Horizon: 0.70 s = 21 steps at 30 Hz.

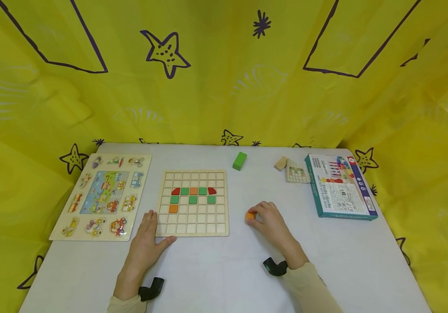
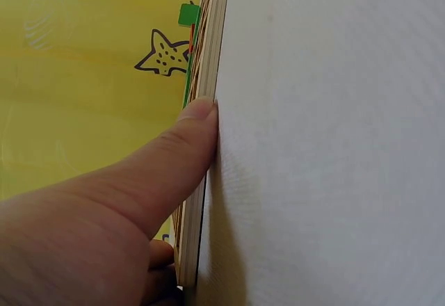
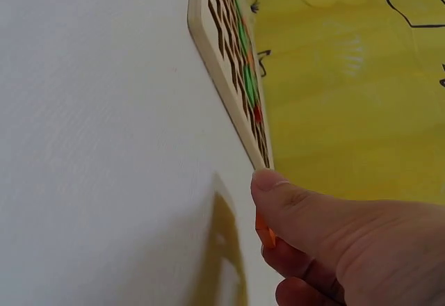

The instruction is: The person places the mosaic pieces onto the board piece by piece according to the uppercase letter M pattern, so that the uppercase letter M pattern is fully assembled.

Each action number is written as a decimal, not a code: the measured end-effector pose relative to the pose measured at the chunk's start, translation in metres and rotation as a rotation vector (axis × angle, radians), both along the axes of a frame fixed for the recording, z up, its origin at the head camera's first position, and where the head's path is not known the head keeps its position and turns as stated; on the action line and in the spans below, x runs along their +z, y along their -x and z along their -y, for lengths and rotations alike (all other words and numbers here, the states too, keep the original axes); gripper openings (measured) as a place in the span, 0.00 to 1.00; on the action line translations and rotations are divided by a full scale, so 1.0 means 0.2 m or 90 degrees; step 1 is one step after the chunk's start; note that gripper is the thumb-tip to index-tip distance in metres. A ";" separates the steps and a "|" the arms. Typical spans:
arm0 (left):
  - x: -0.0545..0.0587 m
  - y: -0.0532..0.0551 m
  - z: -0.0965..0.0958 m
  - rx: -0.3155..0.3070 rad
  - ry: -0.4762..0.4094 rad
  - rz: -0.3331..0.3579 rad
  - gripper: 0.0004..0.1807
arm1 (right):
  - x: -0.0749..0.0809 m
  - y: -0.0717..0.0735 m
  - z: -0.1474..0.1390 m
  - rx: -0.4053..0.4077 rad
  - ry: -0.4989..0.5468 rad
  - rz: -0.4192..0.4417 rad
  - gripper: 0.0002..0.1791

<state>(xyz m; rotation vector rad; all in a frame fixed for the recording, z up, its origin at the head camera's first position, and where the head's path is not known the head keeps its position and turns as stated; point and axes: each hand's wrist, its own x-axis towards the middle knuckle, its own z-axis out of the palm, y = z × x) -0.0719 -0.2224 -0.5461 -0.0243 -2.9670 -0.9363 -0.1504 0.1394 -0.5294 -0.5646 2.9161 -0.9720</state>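
Observation:
A square wooden grid board (image 1: 192, 228) lies flat in front of me, with red, green and orange pieces sitting in some of its cells. My left hand (image 1: 143, 248) rests at its lower left corner, fingers along the left side and thumb on the near edge; the left wrist view shows that thumb (image 2: 188, 139) pressed to the board's edge. To the right of the board, my right hand (image 1: 272, 226) pinches an orange block (image 1: 249, 216) between thumb and fingers. In the right wrist view the orange block (image 3: 263, 229) is mostly covered by the thumb.
A wooden picture puzzle (image 1: 139, 217) lies left of the board. Behind it to the right are a green block (image 1: 239, 161), a plain wooden block (image 1: 280, 163) and a pattern card (image 1: 297, 172). The card touches a teal-edged box (image 1: 343, 187). Yellow curtains (image 1: 216, 87) surround the white table.

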 end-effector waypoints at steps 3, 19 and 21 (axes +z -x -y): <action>0.00 0.00 0.00 0.000 0.000 -0.006 0.53 | 0.02 0.02 0.08 0.028 0.004 -0.008 0.12; 0.01 0.00 -0.01 0.001 -0.006 -0.006 0.53 | 0.07 0.13 0.39 0.124 -0.028 -0.006 0.13; 0.01 0.00 0.00 0.001 -0.006 -0.008 0.53 | 0.07 0.14 0.42 0.130 -0.027 -0.002 0.14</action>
